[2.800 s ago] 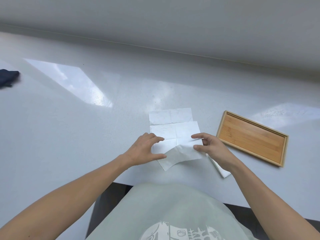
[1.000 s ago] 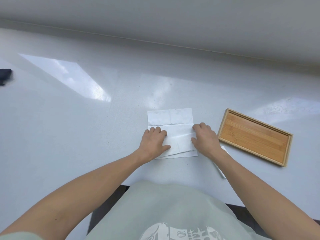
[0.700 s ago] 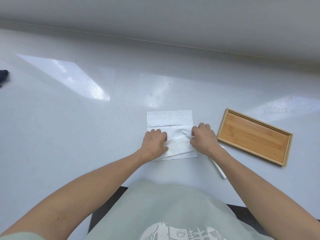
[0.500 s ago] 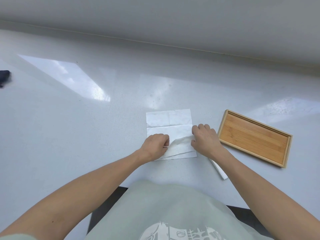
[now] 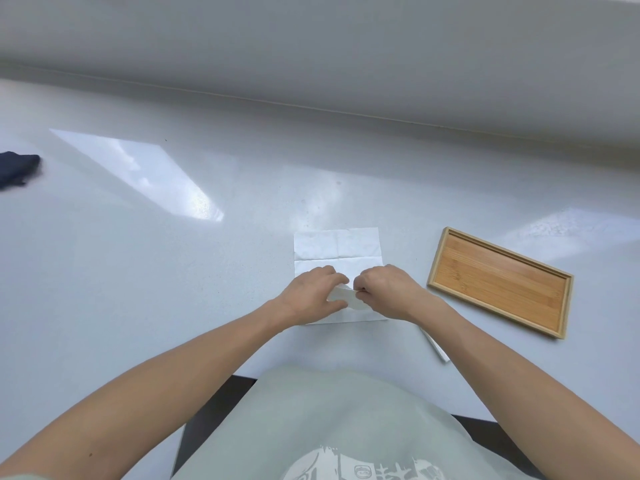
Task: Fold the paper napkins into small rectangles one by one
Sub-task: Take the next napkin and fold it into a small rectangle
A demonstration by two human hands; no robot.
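Hands meet over the near half of a white paper napkin (image 5: 337,245) lying flat on a pale glossy counter (image 5: 145,271). Left hand (image 5: 313,294) rests knuckles up, fingers curled, thumb and fingertips closed on a raised flap of the napkin. Right hand (image 5: 384,289) sits just beside it, almost touching, fingers curled into a narrow pinch on the same flap from the other side. Raised flap shows as a small pale fold between the 2 thumbs, lifted off the sheet below.

Beyond both hands, the far part of the napkin lies uncovered and flat, with crease lines dividing it into panels. Near edge of the sheet shows under the wrists, close to the counter edge.

Under the right forearm, another white folded piece of paper (image 5: 438,348) pokes out; only a narrow strip is visible, so its shape cannot be told.

To the right of the right hand, near but apart, a shallow rectangular bamboo tray (image 5: 436,268) lies at a slant on the counter.

Far to the left of the left hand, well apart, a dark cloth (image 5: 17,168) lies at the frame edge.

Below the arms, a pale green shirt (image 5: 311,420) with a white print.
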